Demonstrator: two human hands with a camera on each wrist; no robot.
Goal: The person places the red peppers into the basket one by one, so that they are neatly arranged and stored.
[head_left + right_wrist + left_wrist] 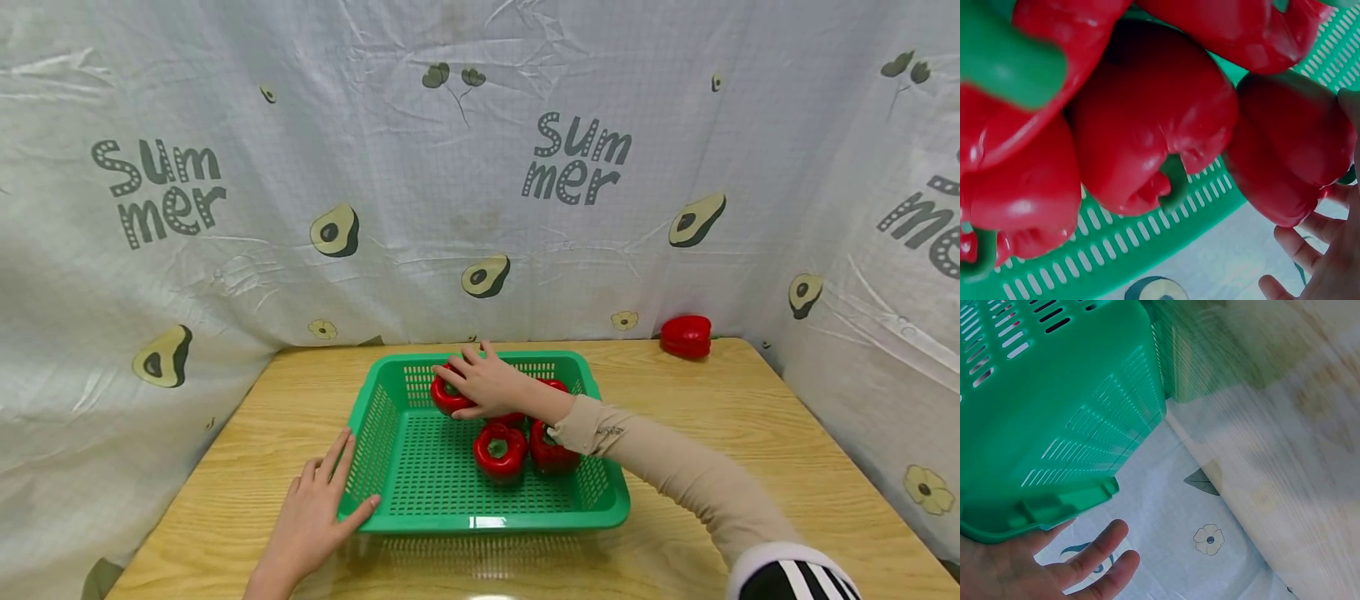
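Observation:
A green plastic basket [431, 523] stands on the table with several red bell peppers inside, mostly toward its right side. My left hand [313, 510] touches the basket's left rim, its fingers extended and the thumb at the near corner; in the left wrist view the hand [1060, 565] lies at the rim. Reaching across the basket, my right hand [491, 385] rests with spread fingers on the back-left bell pepper [448, 398]. The right wrist view shows those fingers beside a bell pepper [1294, 147]. Nearer me sits another bell pepper [501, 457]; the right forearm partly covers others.
One red bell pepper [686, 336] lies outside the basket at the table's back right corner. The wooden table [750, 408] meets a white printed sheet [405, 200] hanging behind it and at the sides.

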